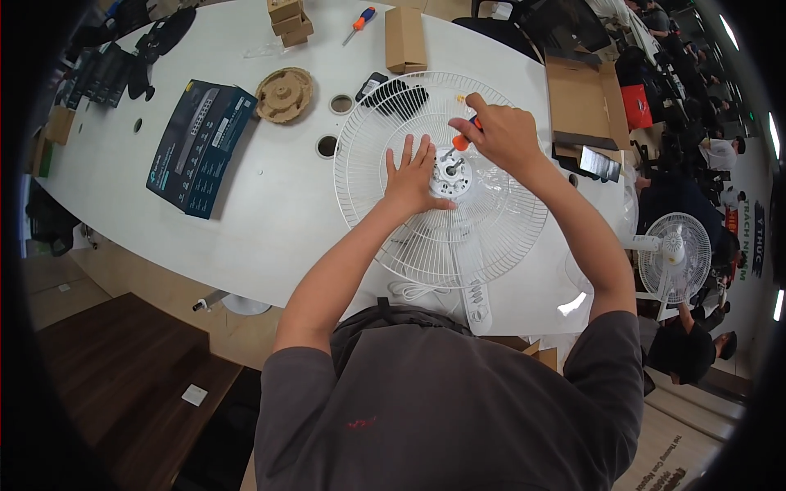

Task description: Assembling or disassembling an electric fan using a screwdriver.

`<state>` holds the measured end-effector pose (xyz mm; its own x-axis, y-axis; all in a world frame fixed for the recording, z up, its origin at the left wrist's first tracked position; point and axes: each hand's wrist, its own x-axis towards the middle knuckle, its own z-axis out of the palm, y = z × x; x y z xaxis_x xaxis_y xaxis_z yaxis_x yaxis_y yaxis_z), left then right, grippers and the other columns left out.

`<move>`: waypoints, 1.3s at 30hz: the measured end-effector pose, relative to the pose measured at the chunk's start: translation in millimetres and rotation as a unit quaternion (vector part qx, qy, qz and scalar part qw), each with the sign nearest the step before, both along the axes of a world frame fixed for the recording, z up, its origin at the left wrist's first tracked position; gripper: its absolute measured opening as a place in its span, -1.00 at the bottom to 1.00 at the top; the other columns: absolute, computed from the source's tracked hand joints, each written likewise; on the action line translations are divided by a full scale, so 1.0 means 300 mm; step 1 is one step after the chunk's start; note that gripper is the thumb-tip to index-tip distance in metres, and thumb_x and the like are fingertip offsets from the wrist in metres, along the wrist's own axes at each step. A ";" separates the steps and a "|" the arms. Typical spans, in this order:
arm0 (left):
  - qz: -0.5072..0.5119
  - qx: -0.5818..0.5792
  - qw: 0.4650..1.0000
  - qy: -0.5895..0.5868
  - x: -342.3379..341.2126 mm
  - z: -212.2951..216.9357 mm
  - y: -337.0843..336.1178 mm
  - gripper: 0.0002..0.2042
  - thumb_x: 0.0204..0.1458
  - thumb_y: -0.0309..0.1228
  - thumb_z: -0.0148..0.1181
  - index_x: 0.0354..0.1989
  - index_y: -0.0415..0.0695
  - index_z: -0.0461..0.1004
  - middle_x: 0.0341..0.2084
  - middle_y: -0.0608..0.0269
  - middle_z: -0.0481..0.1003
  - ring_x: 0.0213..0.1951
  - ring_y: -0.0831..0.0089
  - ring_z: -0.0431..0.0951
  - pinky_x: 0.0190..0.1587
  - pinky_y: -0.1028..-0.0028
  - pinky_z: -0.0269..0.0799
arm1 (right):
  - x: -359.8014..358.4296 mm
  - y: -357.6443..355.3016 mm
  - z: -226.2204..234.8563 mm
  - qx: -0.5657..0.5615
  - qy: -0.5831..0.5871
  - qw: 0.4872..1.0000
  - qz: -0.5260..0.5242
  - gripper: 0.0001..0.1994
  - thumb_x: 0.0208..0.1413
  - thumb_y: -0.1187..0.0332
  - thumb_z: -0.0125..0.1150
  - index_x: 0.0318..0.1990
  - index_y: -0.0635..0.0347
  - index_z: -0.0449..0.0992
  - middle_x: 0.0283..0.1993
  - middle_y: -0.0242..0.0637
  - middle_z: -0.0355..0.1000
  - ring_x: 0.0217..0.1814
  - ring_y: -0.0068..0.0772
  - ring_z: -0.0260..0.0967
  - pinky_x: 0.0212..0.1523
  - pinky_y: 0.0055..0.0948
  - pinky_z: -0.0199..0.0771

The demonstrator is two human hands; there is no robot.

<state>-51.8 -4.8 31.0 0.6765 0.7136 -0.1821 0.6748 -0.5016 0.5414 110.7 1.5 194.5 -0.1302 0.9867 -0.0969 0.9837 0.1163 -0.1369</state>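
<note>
A white wire fan grille lies over the white table, with a round motor hub at its middle. My left hand rests on the grille beside the hub, its fingers spread. In my right hand is a screwdriver with an orange and blue handle. Its shaft slants down to the left and its tip is at the hub; whether it sits in a screw is too small to tell. Below the grille, the white fan stand with its control panel points toward me.
On the white table stand a dark printed box, a moulded cardboard piece, small brown boxes, another screwdriver and a long carton. To the right are an opened carton, a phone and another white fan.
</note>
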 end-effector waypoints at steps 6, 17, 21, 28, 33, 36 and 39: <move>-0.007 -0.004 1.000 0.009 0.012 0.014 0.007 0.35 -0.45 0.33 0.46 0.47 -0.27 -0.07 0.52 0.02 -0.20 0.53 0.02 -0.42 0.41 -0.20 -0.56 | 0.100 0.012 -0.063 0.211 0.113 0.946 0.220 -0.58 0.18 0.03 0.24 -0.05 0.20 0.43 -0.33 -0.15 0.50 -0.31 -0.15 0.52 -0.33 -0.32 0.49; -0.003 -0.002 1.000 0.007 0.007 -0.006 0.007 0.37 -0.48 0.39 0.43 0.47 -0.25 -0.06 0.52 0.04 -0.21 0.53 0.03 -0.43 0.41 -0.21 -0.56 | 0.048 -0.024 -0.045 0.099 -0.064 0.993 0.024 -0.53 0.07 0.01 0.34 -0.12 0.24 0.43 -0.11 -0.05 0.49 -0.04 -0.21 0.48 -0.21 -0.22 0.52; -0.006 -0.004 1.000 0.019 0.013 -0.003 0.008 0.38 -0.47 0.38 0.44 0.47 -0.27 -0.08 0.52 0.03 -0.21 0.53 0.03 -0.44 0.41 -0.20 -0.58 | 0.108 -0.019 -0.044 0.091 -0.059 0.989 0.100 -0.45 0.13 -0.08 0.25 -0.02 0.27 0.42 -0.17 -0.07 0.48 -0.03 -0.15 0.46 -0.13 -0.27 0.49; 0.000 -0.006 1.000 0.003 0.004 -0.009 0.012 0.37 -0.48 0.36 0.45 0.47 -0.28 -0.08 0.52 0.01 -0.20 0.53 0.02 -0.42 0.41 -0.21 -0.57 | 0.014 -0.015 0.022 -0.059 -0.126 0.988 -0.071 -0.55 0.03 0.03 0.40 -0.10 0.18 0.47 -0.23 -0.17 0.47 -0.19 -0.22 0.51 -0.24 -0.32 0.51; -0.002 -0.003 1.000 0.002 0.012 0.002 0.006 0.37 -0.48 0.34 0.46 0.47 -0.27 -0.07 0.52 0.01 -0.20 0.53 0.02 -0.42 0.41 -0.21 -0.56 | 0.116 -0.013 -0.083 0.204 0.037 0.973 0.099 -0.59 0.05 -0.07 0.33 -0.24 0.09 0.52 -0.25 -0.25 0.45 -0.32 -0.24 0.50 -0.31 -0.37 0.48; -0.001 -0.003 1.000 -0.006 0.010 -0.005 0.004 0.37 -0.48 0.34 0.46 0.47 -0.27 -0.08 0.52 0.01 -0.20 0.53 0.02 -0.41 0.41 -0.21 -0.56 | 0.130 -0.005 -0.074 0.061 0.062 0.991 0.097 -0.61 0.06 -0.02 0.34 -0.18 0.08 0.49 -0.19 -0.24 0.39 -0.26 -0.21 0.48 -0.27 -0.39 0.48; 0.000 -0.002 1.000 0.003 0.009 -0.005 0.007 0.37 -0.48 0.34 0.46 0.47 -0.28 -0.08 0.51 0.01 -0.20 0.52 0.01 -0.42 0.41 -0.21 -0.56 | 0.125 -0.005 -0.045 -0.027 0.022 0.997 0.062 -0.68 0.09 0.10 0.37 -0.15 0.07 0.46 -0.14 -0.24 0.36 -0.19 -0.18 0.46 -0.22 -0.34 0.48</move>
